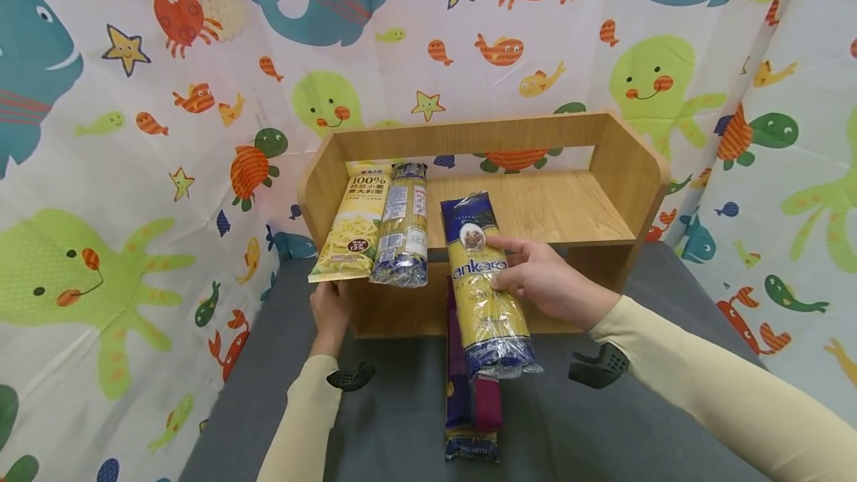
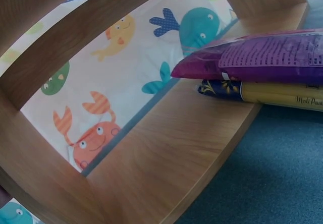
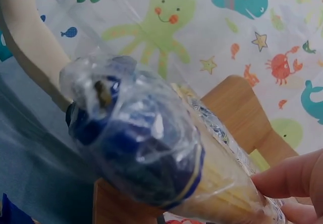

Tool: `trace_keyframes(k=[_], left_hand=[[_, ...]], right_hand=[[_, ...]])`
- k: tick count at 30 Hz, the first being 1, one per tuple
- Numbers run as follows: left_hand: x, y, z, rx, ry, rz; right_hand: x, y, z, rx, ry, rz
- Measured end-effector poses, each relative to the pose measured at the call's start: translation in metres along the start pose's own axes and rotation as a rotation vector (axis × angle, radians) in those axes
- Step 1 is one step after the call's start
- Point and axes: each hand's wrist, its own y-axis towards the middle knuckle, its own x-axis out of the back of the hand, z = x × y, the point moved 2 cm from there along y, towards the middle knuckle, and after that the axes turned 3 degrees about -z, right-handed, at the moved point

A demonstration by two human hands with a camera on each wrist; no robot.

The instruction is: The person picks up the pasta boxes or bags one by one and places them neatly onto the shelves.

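My right hand [image 1: 545,281] holds a blue-and-yellow "ankara" pasta pack [image 1: 485,303] tilted in front of the shelf. Its clear crinkled end fills much of the right wrist view, with fingers [image 3: 292,178] along its side. At the wooden shelf's left side panel [image 1: 320,192], my left hand [image 1: 331,318] grips the front edge, its fingertips partly hidden under a yellow pasta pack [image 1: 355,222]. That pack lies on the upper board beside a clear-wrapped pasta pack [image 1: 403,229], both jutting past the front edge.
Purple pasta packs [image 2: 272,57] and a yellow-and-blue one [image 2: 282,93] lie stacked on the lower board [image 2: 176,128], sticking out over the dark table [image 1: 402,407]. The upper board [image 1: 556,207] has a raised back rail [image 1: 469,136]. A sea-animal curtain [image 1: 428,58] hangs behind.
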Motion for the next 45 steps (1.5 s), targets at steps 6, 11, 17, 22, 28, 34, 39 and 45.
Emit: trace_keyframes(k=[6,11,17,22,28,34,39,45], left_hand=[[0.0,-0.001,-0.001,0.006,0.003,-0.006],[0.0,-0.002,-0.001,0.008,0.009,-0.01],[0.0,-0.002,0.0,-0.004,0.003,-0.017],[0.001,-0.003,0.003,0.005,0.013,-0.013],[0.001,-0.002,0.001,-0.002,0.007,-0.011],[0.002,0.002,0.0,-0.023,0.0,-0.019],[0.001,0.001,0.001,-0.02,0.012,-0.016],[0.001,0.001,0.001,-0.018,0.008,-0.006]], right_hand=[[-0.003,0.009,0.005,-0.011,-0.01,-0.014],[-0.007,0.014,0.012,-0.038,0.023,-0.029],[-0.009,0.031,0.018,-0.065,0.056,-0.058],[-0.01,0.048,0.027,-0.078,0.06,-0.073],[-0.008,0.066,0.036,-0.118,0.014,-0.108],[-0.01,0.08,0.043,-0.109,0.007,-0.143],[-0.011,0.089,0.044,-0.119,0.022,-0.195],[-0.009,0.099,0.042,-0.14,0.057,-0.233]])
